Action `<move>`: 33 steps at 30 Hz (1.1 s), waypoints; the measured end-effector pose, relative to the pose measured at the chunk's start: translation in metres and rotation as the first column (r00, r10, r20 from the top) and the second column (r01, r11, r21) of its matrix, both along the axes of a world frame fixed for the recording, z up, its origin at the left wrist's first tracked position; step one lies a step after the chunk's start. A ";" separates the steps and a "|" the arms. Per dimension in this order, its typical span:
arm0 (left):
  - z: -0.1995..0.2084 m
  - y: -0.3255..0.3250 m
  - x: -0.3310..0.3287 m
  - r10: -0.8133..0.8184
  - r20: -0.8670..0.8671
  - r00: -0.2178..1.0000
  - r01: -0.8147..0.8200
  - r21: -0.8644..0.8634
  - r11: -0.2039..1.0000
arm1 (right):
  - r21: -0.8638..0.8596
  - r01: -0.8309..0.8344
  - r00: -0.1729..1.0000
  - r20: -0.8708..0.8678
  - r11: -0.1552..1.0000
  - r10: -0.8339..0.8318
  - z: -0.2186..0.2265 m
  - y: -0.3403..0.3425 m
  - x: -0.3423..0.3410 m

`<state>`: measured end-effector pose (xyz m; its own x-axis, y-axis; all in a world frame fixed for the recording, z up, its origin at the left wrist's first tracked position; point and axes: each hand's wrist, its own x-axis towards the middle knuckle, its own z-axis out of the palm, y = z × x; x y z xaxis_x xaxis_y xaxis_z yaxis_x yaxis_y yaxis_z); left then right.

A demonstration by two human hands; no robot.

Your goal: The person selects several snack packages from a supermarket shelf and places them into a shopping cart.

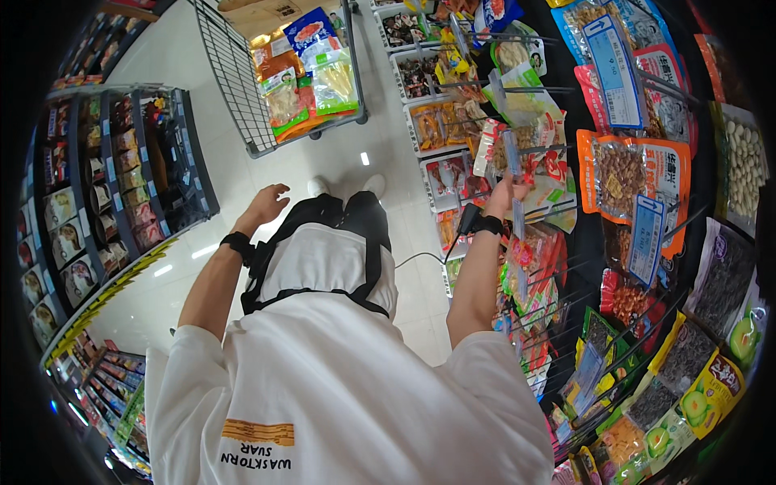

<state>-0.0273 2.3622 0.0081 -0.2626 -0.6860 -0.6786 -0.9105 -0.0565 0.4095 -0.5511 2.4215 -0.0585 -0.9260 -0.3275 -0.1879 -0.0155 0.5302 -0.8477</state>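
My left hand point(267, 204) hangs in the air over the aisle, fingers loosely bent and apart, with nothing in it. At the rack on the right, my right hand point(504, 196) reaches in among hanging snack packets. Its fingers are curled in beside a clear label holder point(511, 153) and a red and white packet point(546, 158); what they grip is too small and covered to make out. Another red and white packet point(488, 147) hangs just above this hand. Both wrists wear black straps, and a thin cable runs from the right one.
Ahead stands a wire shopping cart point(259, 152) holding several bagged foods point(333, 85). White bins point(443, 178) of wrapped snacks line the rack's foot. Metal hooks carry nut bags point(626, 174) and blue-edged price tags point(612, 73) further right. A stocked shelf point(113, 178) stands left.
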 end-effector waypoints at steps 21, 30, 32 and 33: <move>-0.032 0.008 0.088 0.160 -0.290 0.943 -0.153 0.046 0.987 | -0.300 -0.094 0.911 0.359 0.949 0.203 0.076 0.031 0.140; 0.019 0.001 0.074 0.277 -0.598 0.752 -0.307 0.055 0.950 | -0.224 -0.333 0.788 0.468 0.916 0.401 0.115 0.015 0.266; 0.043 -0.006 0.067 0.334 -0.620 0.709 -0.314 0.146 0.938 | 0.021 -0.719 0.666 0.305 0.694 0.681 0.119 0.008 0.276; 0.056 -0.007 0.066 0.345 -0.620 0.705 -0.324 0.151 0.934 | -0.063 -0.761 0.592 0.341 0.646 0.730 0.129 0.004 0.289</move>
<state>0.0389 2.3557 0.0637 -0.3908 -0.7953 -0.4635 -0.3647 -0.3286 0.8712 -0.2617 2.4259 0.0703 -0.2488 -0.8461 -0.4713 -0.1866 0.5194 -0.8339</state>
